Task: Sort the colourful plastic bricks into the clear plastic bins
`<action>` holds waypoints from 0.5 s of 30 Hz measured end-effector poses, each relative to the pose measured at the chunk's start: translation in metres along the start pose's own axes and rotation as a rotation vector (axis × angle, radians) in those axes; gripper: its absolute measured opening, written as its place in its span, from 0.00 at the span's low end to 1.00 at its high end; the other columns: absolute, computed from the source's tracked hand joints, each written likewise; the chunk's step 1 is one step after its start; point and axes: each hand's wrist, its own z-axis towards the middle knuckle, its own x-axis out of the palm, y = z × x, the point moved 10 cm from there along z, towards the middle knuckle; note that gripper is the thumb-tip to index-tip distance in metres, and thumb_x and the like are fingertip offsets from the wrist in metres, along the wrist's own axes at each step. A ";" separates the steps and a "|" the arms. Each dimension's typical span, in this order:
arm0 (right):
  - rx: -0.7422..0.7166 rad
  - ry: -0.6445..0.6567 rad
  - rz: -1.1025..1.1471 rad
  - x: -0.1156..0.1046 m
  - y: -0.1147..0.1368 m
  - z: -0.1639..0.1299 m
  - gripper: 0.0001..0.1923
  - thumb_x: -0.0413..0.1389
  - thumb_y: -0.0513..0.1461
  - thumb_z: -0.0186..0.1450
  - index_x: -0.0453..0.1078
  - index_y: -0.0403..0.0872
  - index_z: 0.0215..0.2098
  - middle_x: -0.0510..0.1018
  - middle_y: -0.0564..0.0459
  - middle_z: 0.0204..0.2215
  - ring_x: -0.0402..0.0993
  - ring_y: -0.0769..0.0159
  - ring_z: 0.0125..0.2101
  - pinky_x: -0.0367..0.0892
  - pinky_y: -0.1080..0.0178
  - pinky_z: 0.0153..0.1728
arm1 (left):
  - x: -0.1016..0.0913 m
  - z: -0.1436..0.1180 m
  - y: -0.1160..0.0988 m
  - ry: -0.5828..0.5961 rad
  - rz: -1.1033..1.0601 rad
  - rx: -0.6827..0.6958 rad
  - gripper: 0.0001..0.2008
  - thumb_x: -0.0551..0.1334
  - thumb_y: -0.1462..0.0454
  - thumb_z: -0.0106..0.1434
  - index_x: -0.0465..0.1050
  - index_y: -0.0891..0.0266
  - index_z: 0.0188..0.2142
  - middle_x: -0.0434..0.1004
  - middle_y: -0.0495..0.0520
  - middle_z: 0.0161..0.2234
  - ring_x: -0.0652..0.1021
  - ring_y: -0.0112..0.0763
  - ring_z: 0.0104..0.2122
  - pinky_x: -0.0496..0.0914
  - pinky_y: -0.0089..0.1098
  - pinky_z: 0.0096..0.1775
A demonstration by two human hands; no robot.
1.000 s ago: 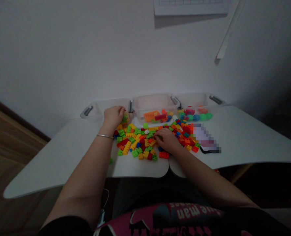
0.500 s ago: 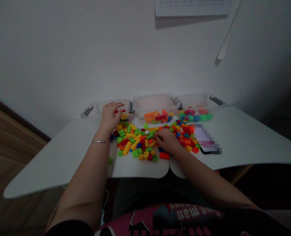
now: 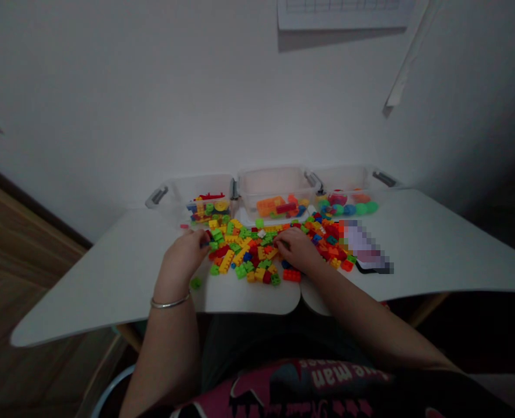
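Note:
A heap of small toy building bricks (image 3: 242, 247) in red, yellow, green, orange and blue is spread over the table. My left hand (image 3: 182, 258), with a silver bangle at the wrist, is at the heap's left edge. Its fingers are curled closed beside a dark red and a blue brick; what they pinch is too dark to make out. My right hand (image 3: 299, 249) rests in the middle of the heap, its fingers bent and pinched together, with something small and reddish at the tips. A lone green brick (image 3: 195, 283) lies nearer me, below the left hand.
Along the wall stand three clear plastic boxes: a left box (image 3: 181, 188), a middle box (image 3: 272, 177) and a right box (image 3: 346, 176), each with colourful pieces inside. A phone (image 3: 366, 247), its screen blurred out, lies right of the heap. The white table (image 3: 435, 249) has a seam at its front.
My left hand has come down and back from above the left box to the heap's left edge, and its spread fingers have closed. My right hand has stayed in place.

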 end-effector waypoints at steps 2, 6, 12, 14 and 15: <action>0.001 0.003 0.006 0.000 0.001 0.000 0.10 0.52 0.34 0.66 0.74 0.46 0.32 0.79 0.48 0.33 0.71 0.59 0.39 0.66 0.56 0.46 | 0.010 -0.002 0.001 0.052 0.013 -0.009 0.11 0.58 0.62 0.62 0.71 0.62 0.43 0.78 0.59 0.42 0.78 0.39 0.40 0.69 0.32 0.39; 0.009 0.005 0.004 -0.001 0.002 0.000 0.09 0.52 0.34 0.66 0.75 0.46 0.32 0.79 0.47 0.33 0.71 0.59 0.39 0.65 0.56 0.46 | 0.023 -0.004 0.002 0.128 0.042 -0.050 0.15 0.59 0.60 0.61 0.69 0.63 0.46 0.78 0.61 0.43 0.79 0.40 0.40 0.69 0.32 0.37; 0.005 -0.008 0.002 -0.002 0.003 0.000 0.09 0.52 0.34 0.66 0.75 0.46 0.33 0.80 0.47 0.34 0.71 0.59 0.40 0.66 0.56 0.46 | 0.029 -0.003 0.002 0.144 0.050 -0.069 0.16 0.57 0.61 0.61 0.68 0.63 0.48 0.79 0.63 0.43 0.80 0.42 0.40 0.69 0.34 0.37; 0.001 -0.014 -0.001 -0.002 0.003 0.000 0.09 0.53 0.34 0.66 0.75 0.46 0.33 0.80 0.47 0.35 0.71 0.58 0.40 0.66 0.56 0.46 | 0.029 -0.003 0.001 0.146 0.050 -0.064 0.15 0.56 0.62 0.62 0.68 0.63 0.47 0.80 0.63 0.43 0.80 0.43 0.39 0.69 0.34 0.35; 0.000 -0.016 -0.002 -0.002 0.002 0.000 0.09 0.53 0.35 0.66 0.75 0.46 0.33 0.80 0.47 0.35 0.71 0.58 0.40 0.66 0.56 0.46 | 0.028 -0.004 0.001 0.140 0.057 -0.063 0.15 0.55 0.62 0.62 0.68 0.63 0.47 0.80 0.64 0.42 0.80 0.43 0.39 0.69 0.34 0.35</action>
